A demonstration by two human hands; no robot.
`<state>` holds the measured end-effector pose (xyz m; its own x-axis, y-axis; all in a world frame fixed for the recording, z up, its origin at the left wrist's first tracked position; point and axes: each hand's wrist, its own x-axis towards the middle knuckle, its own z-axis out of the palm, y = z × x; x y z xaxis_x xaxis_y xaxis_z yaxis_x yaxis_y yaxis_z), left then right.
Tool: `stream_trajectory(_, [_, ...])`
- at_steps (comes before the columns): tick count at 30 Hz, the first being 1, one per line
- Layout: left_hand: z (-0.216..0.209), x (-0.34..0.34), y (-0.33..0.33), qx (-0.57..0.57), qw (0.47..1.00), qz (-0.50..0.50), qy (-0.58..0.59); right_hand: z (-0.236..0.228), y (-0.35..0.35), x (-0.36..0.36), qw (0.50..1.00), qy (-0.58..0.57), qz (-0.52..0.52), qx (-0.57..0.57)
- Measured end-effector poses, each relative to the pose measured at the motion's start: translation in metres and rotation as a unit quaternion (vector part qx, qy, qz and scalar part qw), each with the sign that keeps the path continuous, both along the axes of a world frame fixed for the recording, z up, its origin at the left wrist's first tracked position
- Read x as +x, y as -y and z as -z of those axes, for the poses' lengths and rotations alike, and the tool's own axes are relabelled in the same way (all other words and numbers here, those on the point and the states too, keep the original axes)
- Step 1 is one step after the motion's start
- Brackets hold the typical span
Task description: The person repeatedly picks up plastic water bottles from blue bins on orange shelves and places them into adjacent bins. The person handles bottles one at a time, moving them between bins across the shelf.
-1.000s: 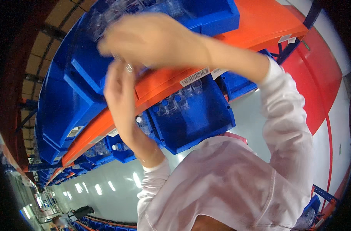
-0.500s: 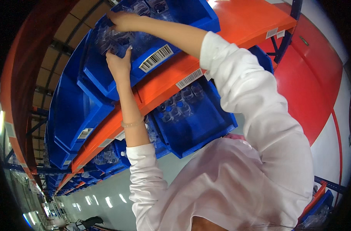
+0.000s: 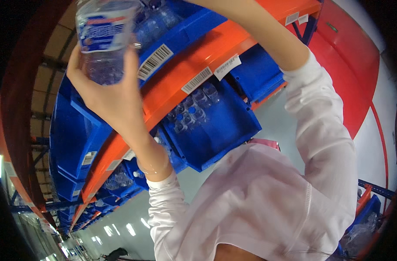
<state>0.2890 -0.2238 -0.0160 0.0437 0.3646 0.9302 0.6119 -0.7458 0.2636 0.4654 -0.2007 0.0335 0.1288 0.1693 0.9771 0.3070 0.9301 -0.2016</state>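
At the upper left I grip a clear plastic water bottle point(image 3: 103, 32) with a blue and white label. My left hand point(image 3: 108, 96) is closed round its lower part, the thumb on one side and fingers on the other. The bottle's upper end runs out of the picture. Behind it is a blue bin point(image 3: 181, 29) on the upper shelf, with several clear bottles point(image 3: 157, 27) in it. My right forearm point(image 3: 263, 30) leaves through the top edge, so the right hand is hidden from sight.
An orange shelf beam point(image 3: 172, 99) with barcode labels crosses below the upper bins. Under it stands a lower blue bin point(image 3: 220, 135) holding several wrapped bottles point(image 3: 192, 111). More blue bins point(image 3: 72, 145) line the rack to the left. A red panel point(image 3: 350, 65) is at the right.
My left hand has come up from the upper bin, nearer to me, with a bottle in it. My right hand has moved from the bin out past the top edge.
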Motion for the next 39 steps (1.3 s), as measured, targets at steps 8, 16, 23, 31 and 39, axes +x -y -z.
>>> stream_trajectory(8, [0.139,0.024,0.054,-0.300,0.949,0.085,-0.044,0.206,0.051,0.029,0.952,-0.182,-0.047,-0.240])
stream_trajectory(16, [0.300,0.040,0.067,-0.427,0.897,0.101,0.058,0.328,0.097,0.014,0.878,-0.084,0.111,-0.458])
stream_trajectory(23, [0.410,0.026,0.041,-0.557,0.815,0.034,0.154,0.362,0.057,-0.013,0.827,0.153,0.072,-0.537])
stream_trajectory(31, [0.480,0.015,-0.002,-0.608,0.253,0.211,0.723,0.427,-0.013,-0.063,0.771,0.179,0.016,-0.611])
stream_trajectory(39, [0.491,-0.014,-0.035,-0.535,0.012,0.304,0.788,0.466,-0.027,-0.077,0.804,0.146,0.014,-0.576])
